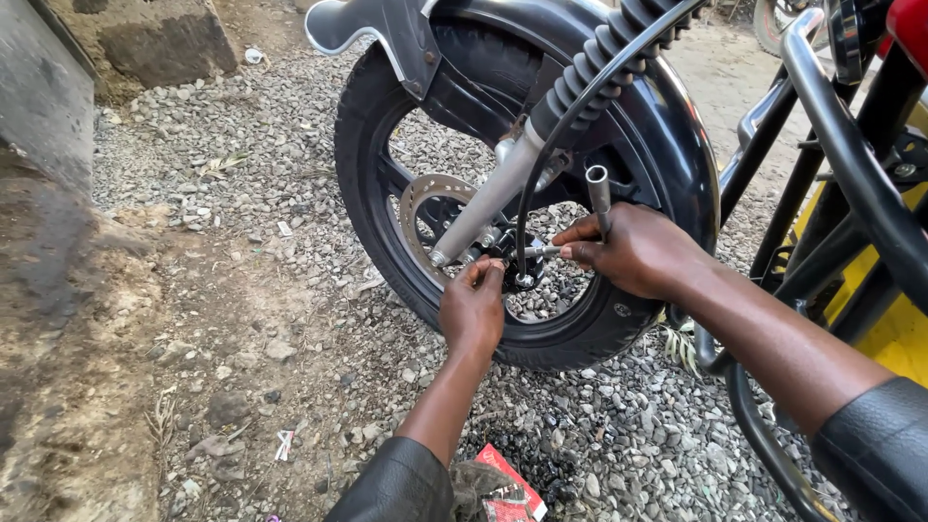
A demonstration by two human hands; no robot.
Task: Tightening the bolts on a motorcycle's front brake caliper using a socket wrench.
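Two hands are crowded into one small spot at the hub of this motorcycle's front wheel [464, 290], and from where I stand a few things look shaky.

1. The right hand [633, 251] is closed around an L-shaped socket wrench [599, 198]. Its short open end sticks up above the knuckles, and its working end reaches across to the axle nut [522, 256] at the foot of the fork leg [493, 193]. If the socket is not seated square on the nut, I'd guess a hard pull could make it slip and round the corners.

2. The left hand [472, 309] sits just below the hub, its fingers curled up against the fitting. I cannot tell whether it grips anything or only steadies it. Those fingertips lie right beside the wrench's path, so a sudden slip could catch them.

3. The brake disc [425, 208] is just behind the left hand. A knuckle driven into its edge would hurt.

4. The black cable [527, 193] hangs down past the fork to the hub, close to the wrench. A swing of the handle might snag it.

5. The wheel rests on loose gravel [242, 251]. A small part dropped there would likely be hard to find among the stones.
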